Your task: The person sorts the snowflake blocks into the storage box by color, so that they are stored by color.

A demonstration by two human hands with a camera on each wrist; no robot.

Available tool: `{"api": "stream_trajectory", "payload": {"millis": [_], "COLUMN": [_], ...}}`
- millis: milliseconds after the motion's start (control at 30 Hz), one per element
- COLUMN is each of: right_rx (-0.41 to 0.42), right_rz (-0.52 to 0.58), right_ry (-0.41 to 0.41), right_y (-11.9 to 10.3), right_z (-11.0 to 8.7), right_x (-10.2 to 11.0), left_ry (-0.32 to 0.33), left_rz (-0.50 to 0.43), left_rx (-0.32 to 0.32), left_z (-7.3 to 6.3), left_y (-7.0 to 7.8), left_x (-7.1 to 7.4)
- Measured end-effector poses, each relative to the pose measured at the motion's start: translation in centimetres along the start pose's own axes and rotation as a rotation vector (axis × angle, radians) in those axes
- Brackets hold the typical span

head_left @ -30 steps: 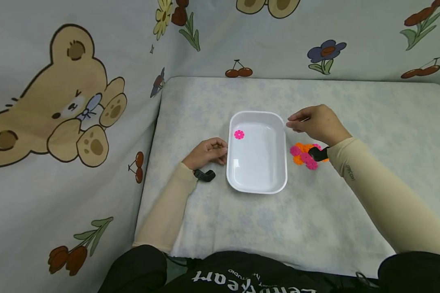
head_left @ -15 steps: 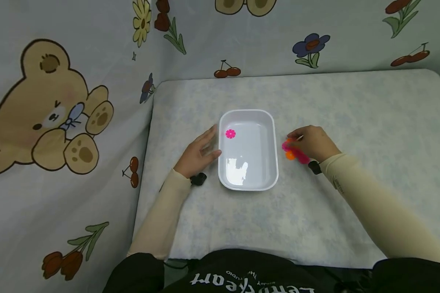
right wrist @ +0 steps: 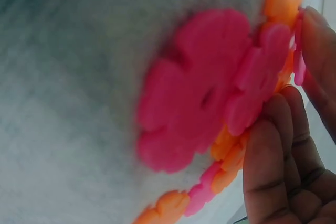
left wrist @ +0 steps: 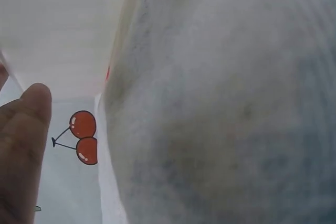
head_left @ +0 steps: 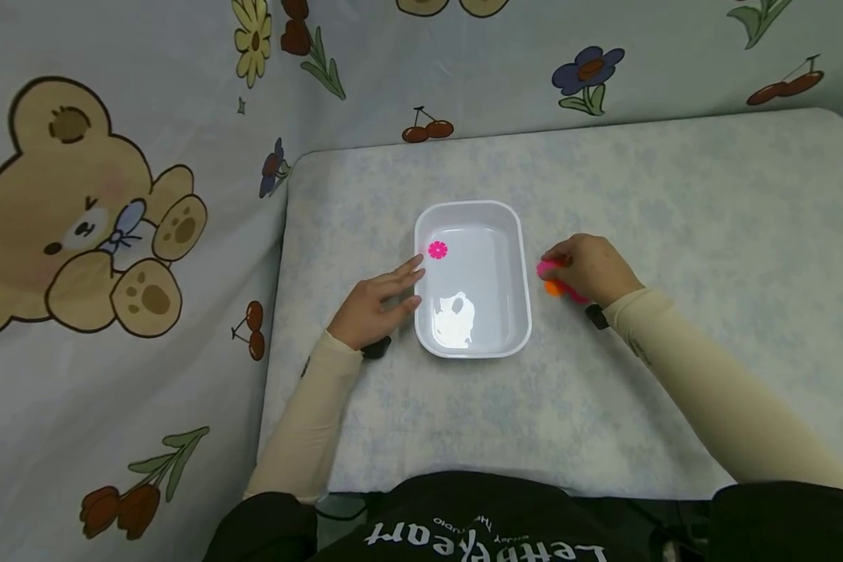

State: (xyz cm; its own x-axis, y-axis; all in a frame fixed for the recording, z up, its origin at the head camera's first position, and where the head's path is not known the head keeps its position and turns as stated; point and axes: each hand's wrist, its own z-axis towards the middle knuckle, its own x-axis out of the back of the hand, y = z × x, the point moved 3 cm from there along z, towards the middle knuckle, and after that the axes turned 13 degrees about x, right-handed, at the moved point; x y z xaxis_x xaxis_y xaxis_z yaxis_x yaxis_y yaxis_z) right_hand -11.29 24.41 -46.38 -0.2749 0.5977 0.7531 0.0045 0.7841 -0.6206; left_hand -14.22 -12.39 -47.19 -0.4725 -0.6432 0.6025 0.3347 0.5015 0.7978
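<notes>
A white tray (head_left: 495, 320) sits near the middle of the pale surface (head_left: 674, 203), its long sides running roughly from six to twelve o'clock. Inside it, toward ten o'clock, lies a single pink flower-shaped piece (head_left: 438, 250).

Of the two hands, the left hand (head_left: 374, 312) is at the tray's nine o'clock, fingers extended and slightly spread, tips at the rim — its grasp is loose, with nothing held. At the tray's three o'clock, a little apart from its wall, is a pile of pink and orange pieces (head_left: 553, 288). The right hand (head_left: 593, 269) reaches down over it, fingers bent, covering much of the pile from above. The right wrist view shows a thin pink piece (right wrist: 298, 51) edge-on against one fingertip; I cannot tell whether the hand pinches it or merely touches it. Closer to that camera lies another pink flower (right wrist: 194, 93), with an orange piece (right wrist: 160, 208) toward six o'clock in that view.

Beige sleeves (head_left: 709, 390) cover both forearms. At about nine o'clock from the tray, a printed bear (head_left: 77, 218) decorates the hanging cloth (head_left: 147, 382) — printed cherries (head_left: 428, 130) show just before twelve.
</notes>
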Motion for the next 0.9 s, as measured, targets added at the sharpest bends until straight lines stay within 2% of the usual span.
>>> {"api": "stream_trajectory", "payload": {"millis": [267, 500, 600, 733, 800, 900], "right_rx": [-0.011, -0.084, -0.083, -0.074, -0.062, -0.028], "right_rz": [-0.008, 0.026, 0.025, 0.046, 0.056, 0.056], "right_ry": [-0.001, -0.043, -0.048, -0.017, -0.005, -0.035], "right_y": [-0.4, 0.0, -0.5, -2.3, -4.0, -7.0], "right_z": [0.2, 0.6, 0.8, 1.0, 1.5, 2.4], "right_x": [0.3, 0.9, 1.6, 3.6, 4.8, 5.6], "left_ry": [-0.012, -0.020, -0.024, -0.032, -0.034, -0.037], "left_rz": [-0.051, -0.056, -0.053, -0.052, -0.053, -0.058], "left_rx": [0.012, 0.020, 0.021, 0.018, 0.020, 0.027], "left_z": [-0.1, 0.1, 0.1, 0.1, 0.1, 0.3], "left_y": [-0.8, -0.9, -0.9, -0.8, -1.0, -0.9], "left_x": [0.1, 0.0, 0.1, 0.2, 0.2, 0.1]}}
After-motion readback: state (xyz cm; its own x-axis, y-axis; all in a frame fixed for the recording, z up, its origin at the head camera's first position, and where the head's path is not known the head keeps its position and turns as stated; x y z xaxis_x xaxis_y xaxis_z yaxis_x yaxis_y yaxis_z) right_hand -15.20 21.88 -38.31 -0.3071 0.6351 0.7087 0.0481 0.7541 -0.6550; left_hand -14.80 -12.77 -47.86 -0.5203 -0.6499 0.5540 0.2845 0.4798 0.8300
